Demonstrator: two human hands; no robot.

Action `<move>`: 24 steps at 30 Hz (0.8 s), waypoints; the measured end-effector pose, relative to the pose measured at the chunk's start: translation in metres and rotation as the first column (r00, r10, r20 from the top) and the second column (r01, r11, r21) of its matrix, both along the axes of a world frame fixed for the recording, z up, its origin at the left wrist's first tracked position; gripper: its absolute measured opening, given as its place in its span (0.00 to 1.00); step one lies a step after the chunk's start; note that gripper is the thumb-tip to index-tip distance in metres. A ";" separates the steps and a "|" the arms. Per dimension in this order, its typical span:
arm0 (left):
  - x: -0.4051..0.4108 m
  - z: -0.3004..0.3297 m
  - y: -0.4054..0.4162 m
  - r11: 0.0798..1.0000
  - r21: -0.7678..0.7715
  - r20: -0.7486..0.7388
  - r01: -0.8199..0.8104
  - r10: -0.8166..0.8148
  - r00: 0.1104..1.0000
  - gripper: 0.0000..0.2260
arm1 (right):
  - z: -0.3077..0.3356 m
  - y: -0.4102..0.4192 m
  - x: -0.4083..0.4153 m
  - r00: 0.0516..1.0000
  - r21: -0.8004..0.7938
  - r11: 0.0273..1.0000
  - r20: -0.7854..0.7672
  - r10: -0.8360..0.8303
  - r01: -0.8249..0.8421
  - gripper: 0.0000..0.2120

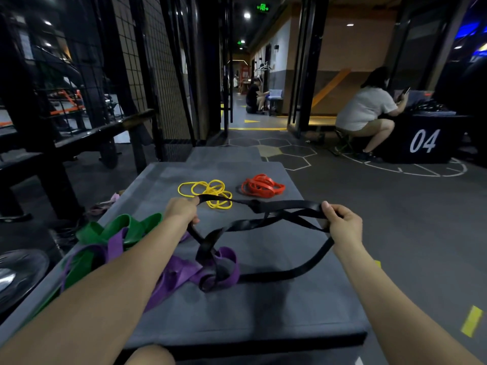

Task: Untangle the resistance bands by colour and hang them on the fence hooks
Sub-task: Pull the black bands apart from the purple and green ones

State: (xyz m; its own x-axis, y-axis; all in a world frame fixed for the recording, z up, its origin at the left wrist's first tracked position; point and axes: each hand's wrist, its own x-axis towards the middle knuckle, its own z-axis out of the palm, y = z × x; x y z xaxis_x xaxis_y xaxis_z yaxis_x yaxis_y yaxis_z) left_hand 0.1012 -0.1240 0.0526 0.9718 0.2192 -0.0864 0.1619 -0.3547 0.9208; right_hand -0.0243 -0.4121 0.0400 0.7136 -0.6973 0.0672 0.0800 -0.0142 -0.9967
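Note:
A black band is stretched in the air between my left hand and my right hand; both grip it. Its lower loops drop to the grey mat and stay knotted into a purple band. Green bands lie tangled with the purple one under my left forearm. Thin yellow bands sit in a loose pile at the far middle of the mat. A bundle of red bands lies to their right. A black wire-mesh fence stands at the left; no hooks are discernible on it.
A black bench and rack stand left of the mat. A person in a grey shirt squats at the right by a black box marked 04. Another person sits down the corridor. Yellow tape marks the floor at right.

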 end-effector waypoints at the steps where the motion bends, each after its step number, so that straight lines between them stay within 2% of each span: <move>1: 0.000 0.000 0.002 1.000 0.011 0.018 0.003 -0.003 1.000 0.15 | 0.000 -0.004 -0.001 1.000 0.031 0.999 0.005 -0.012 0.012 0.10; 4: -0.004 -0.001 0.002 0.999 0.044 0.059 0.002 -0.004 0.998 0.14 | -0.004 -0.010 -0.004 0.996 0.217 0.974 0.038 -0.077 0.067 0.10; 5: -0.007 -0.001 -0.001 0.998 0.067 0.064 -0.004 0.000 0.998 0.14 | -0.006 -0.009 -0.004 0.995 0.235 0.969 0.043 -0.092 0.080 0.11; 6: -0.009 -0.001 -0.004 0.998 0.059 0.062 -0.001 -0.002 0.998 0.13 | -0.008 -0.007 -0.004 0.995 0.191 0.978 0.037 -0.088 0.080 0.11; 8: -0.010 -0.002 -0.010 0.997 -0.077 0.025 0.031 -0.029 0.999 0.13 | -0.009 -0.001 -0.004 0.998 0.051 0.998 0.039 -0.044 0.042 0.12; 10: -0.014 -0.002 -0.014 0.977 -0.184 -0.019 0.110 -0.115 0.993 0.11 | -0.005 0.003 -0.005 0.997 0.004 1.000 0.073 0.016 -0.016 0.13; 12: -0.018 -0.002 -0.021 0.955 -0.188 0.005 0.230 -0.233 0.972 0.08 | 0.002 0.004 -0.006 0.990 -0.018 0.996 0.115 0.084 -0.082 0.13; 15: -0.026 0.006 -0.039 0.891 -0.058 0.063 0.450 -0.446 0.893 0.08 | 0.018 0.010 -0.003 0.970 -0.097 0.979 0.148 0.193 -0.180 0.13; 17: -0.029 0.016 -0.051 0.837 0.084 0.101 0.541 -0.547 0.831 0.10 | 0.032 0.016 0.002 0.951 -0.117 0.967 0.188 0.246 -0.227 0.15; 18: -0.029 0.021 -0.055 0.809 0.099 0.111 0.579 -0.587 0.802 0.11 | 0.040 0.019 0.004 0.940 -0.114 0.961 0.210 0.269 -0.250 0.15; 20: -0.034 0.032 -0.063 0.720 0.054 0.066 0.692 -0.694 0.717 0.12 | 0.055 0.023 0.009 0.916 -0.102 0.948 0.246 0.318 -0.302 0.15; 21: -0.036 0.038 -0.064 0.644 0.119 0.009 0.756 -0.762 0.648 0.10 | 0.061 0.024 0.012 0.904 -0.108 0.939 0.255 0.343 -0.326 0.14; 22: -0.038 0.046 -0.063 0.530 0.283 -0.086 0.800 -0.816 0.571 0.11 | 0.067 0.025 0.014 0.896 -0.123 0.931 0.253 0.364 -0.344 0.14; 24: -0.038 0.058 -0.060 0.276 0.531 -0.292 0.801 -0.828 0.479 0.30 | 0.077 0.029 0.019 0.885 -0.159 0.918 0.249 0.393 -0.363 0.14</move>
